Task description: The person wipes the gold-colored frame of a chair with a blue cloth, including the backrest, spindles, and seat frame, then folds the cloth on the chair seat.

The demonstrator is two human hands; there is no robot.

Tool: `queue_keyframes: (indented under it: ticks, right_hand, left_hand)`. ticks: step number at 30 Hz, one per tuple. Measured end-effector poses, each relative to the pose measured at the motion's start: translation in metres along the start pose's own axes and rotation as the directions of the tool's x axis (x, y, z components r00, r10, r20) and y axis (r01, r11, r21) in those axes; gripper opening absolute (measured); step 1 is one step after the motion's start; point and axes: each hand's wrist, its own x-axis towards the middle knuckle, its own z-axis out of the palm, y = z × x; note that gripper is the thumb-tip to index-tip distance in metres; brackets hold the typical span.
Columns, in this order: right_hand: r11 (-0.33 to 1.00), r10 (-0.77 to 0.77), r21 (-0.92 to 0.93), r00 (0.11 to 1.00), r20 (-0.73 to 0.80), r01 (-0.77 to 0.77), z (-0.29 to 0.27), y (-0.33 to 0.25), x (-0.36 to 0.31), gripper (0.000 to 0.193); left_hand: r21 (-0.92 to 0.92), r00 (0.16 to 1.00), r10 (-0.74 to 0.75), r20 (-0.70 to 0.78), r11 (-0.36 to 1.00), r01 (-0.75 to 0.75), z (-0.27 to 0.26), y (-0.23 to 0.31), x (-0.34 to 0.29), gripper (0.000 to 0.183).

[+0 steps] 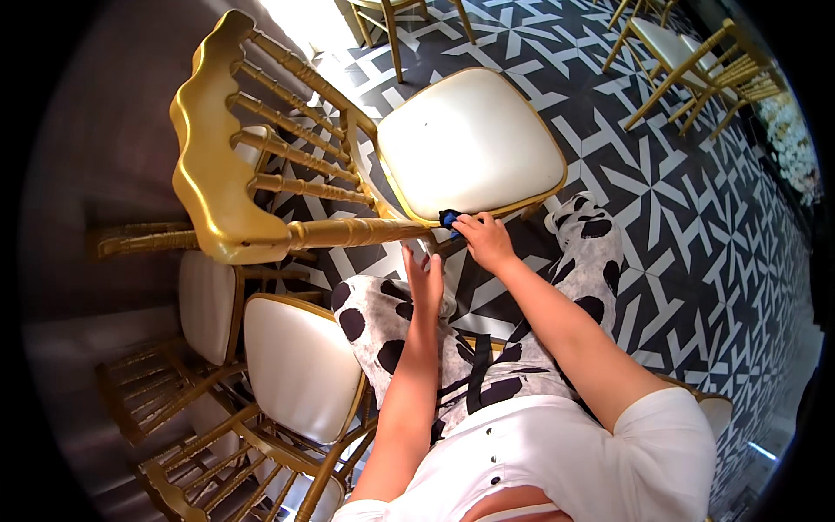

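Observation:
A gold chair (228, 165) with a white cushioned seat (470, 139) stands in front of me, its spindle back at the left. My right hand (485, 240) presses a small blue cloth (449, 217) against the near gold edge of the seat. My left hand (424, 280) is flat and open just below the chair's frame, fingers pointing up, holding nothing. My knees in black-and-white spotted trousers (584, 252) are under both hands.
Two more gold chairs with white seats (300, 365) stand close at my lower left. Further gold chairs (696, 61) stand at the upper right and another at the top. The floor (696, 217) has a black-and-white geometric pattern. A dark wall runs along the left.

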Motion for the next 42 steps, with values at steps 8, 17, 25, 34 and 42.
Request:
queue_keyframes:
  ticks: [8, 17, 25, 34, 42]
  right_hand:
    - [0.909, 0.416, 0.088, 0.894, -0.165, -0.407, -0.020, 0.056, -0.037, 0.041]
    - [0.805, 0.562, 0.411, 0.773, -0.295, -0.428, -0.049, 0.106, -0.013, 0.036]
    - [0.023, 0.932, 0.951, 0.350, 0.091, -0.308, 0.010, 0.120, -0.027, 0.066]
    - [-0.722, 0.440, 0.630, 0.512, 0.738, -0.287, -0.015, 0.133, -0.026, 0.036]
    - [-0.615, 0.468, 0.737, 0.622, 0.628, -0.281, -0.042, 0.139, -0.015, 0.040]
  left_hand:
    - [0.476, 0.977, -0.104, 0.189, 0.879, 0.001, -0.004, -0.006, -0.002, 0.041]
    - [0.634, 0.921, 0.219, 0.322, 0.673, -0.382, 0.029, 0.015, 0.037, 0.034]
    - [0.586, 0.995, -0.038, -0.090, 0.806, 0.084, -0.009, -0.030, 0.058, 0.054]
    - [0.191, 0.989, 0.151, 0.001, 0.970, -0.149, -0.012, -0.003, 0.073, 0.029]
    - [0.284, 0.972, 0.225, 0.068, 0.929, -0.235, -0.014, 0.045, 0.059, 0.020]
